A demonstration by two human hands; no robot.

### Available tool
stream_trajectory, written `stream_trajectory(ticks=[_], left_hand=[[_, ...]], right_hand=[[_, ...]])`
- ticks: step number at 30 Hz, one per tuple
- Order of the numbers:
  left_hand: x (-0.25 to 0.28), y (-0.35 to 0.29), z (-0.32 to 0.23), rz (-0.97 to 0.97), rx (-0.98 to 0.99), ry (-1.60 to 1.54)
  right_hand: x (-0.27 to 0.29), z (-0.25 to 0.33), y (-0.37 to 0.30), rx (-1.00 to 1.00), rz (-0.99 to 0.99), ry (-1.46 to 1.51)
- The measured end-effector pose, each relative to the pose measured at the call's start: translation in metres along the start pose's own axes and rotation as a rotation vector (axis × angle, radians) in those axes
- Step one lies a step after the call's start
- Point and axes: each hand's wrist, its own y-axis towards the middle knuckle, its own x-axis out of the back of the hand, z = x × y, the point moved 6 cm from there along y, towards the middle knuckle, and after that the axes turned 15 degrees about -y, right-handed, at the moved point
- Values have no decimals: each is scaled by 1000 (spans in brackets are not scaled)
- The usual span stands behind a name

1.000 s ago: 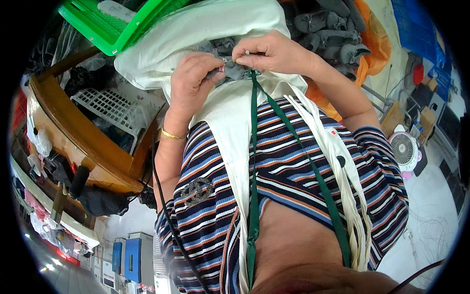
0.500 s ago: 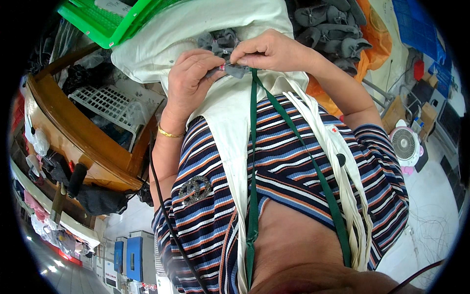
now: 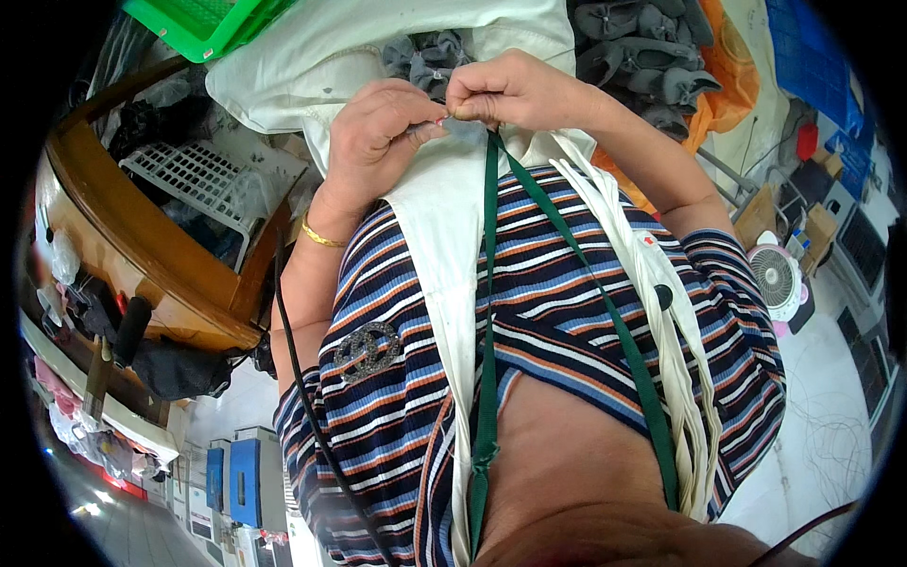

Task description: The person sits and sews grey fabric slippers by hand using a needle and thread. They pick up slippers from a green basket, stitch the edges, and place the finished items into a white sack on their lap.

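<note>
Both hands meet over my lap at a small grey fabric piece [image 3: 467, 131], which is blurred and partly covered by fingers. My left hand [image 3: 380, 132] pinches it at its left end, where a speck of pink or red shows at the fingertips. My right hand [image 3: 510, 93] is closed in a pinch just above the piece; what its fingertips hold is too small to make out. Behind the hands, several grey fabric bows [image 3: 428, 64] lie together on the white apron [image 3: 293, 71]. A green strap [image 3: 490, 236] runs down from beside the fabric piece.
A brown wooden table edge [image 3: 142, 250] curves along the left, with a white plastic rack [image 3: 184, 180] beside it. A green basket [image 3: 203, 28] stands at the upper left. Grey shoes [image 3: 642, 61] are piled on orange material [image 3: 732, 71] at the upper right; a small fan [image 3: 777, 282] sits at right.
The fingertips have closed over more of the grey piece, and the left hand has tilted a little. The thin line between the hands no longer shows. The whole view has shifted slightly.
</note>
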Motion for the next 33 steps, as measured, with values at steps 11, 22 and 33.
stream_trajectory(ticks=[11, 22, 33], left_hand=[[-4, -2, 8, 21, 47, -60], [-15, -16, 34, -1, 455, -107], [-12, -10, 38, -44, 459, -28]], right_hand=[[-5, -9, 7, -107, 53, -166], [-9, -20, 9, -86, -43, -29], [-7, 36, 5, 605, -558, -959]])
